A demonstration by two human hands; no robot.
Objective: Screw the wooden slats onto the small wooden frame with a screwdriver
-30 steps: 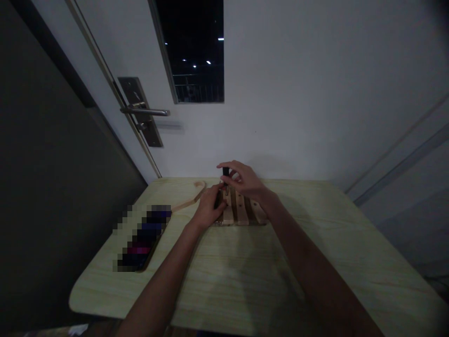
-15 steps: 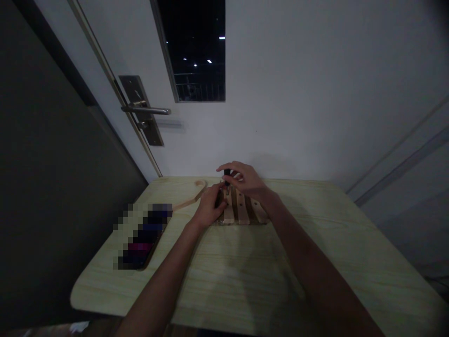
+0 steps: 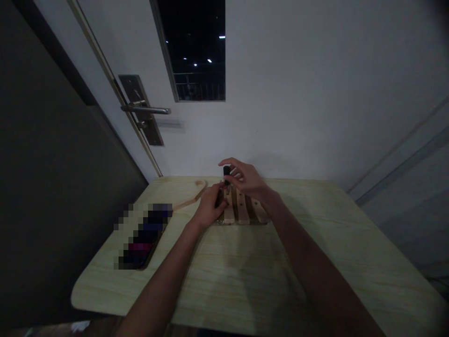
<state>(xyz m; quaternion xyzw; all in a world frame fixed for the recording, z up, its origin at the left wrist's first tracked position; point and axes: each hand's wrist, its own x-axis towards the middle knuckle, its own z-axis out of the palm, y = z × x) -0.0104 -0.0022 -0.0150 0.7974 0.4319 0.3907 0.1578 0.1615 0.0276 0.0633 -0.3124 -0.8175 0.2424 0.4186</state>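
Observation:
A short screwdriver (image 3: 226,174) with a black handle stands upright in the fingers of my right hand (image 3: 245,179), its metal shaft pointing down. Under its tip lies a flat piece with pale wooden slats (image 3: 241,213), dark gaps between them and small dark holes along them. My left hand (image 3: 209,205) grips this slatted piece at its left side, thumb on the leftmost slat and fingers reaching to the far edge near the shaft. Exactly where the tip meets the piece is too small to make out.
Left of my left hand lies a wooden strip with a round looped end (image 3: 200,183). A phone (image 3: 147,238), its screen blurred out, rests at the table's left. Behind the wooden table (image 3: 336,243) stands a white door with a metal handle (image 3: 147,110) and a dark window.
My right hand and the screwdriver's handle have risen slightly, and the index finger lifts a little more above the handle. My left hand and the slatted piece have stayed in place.

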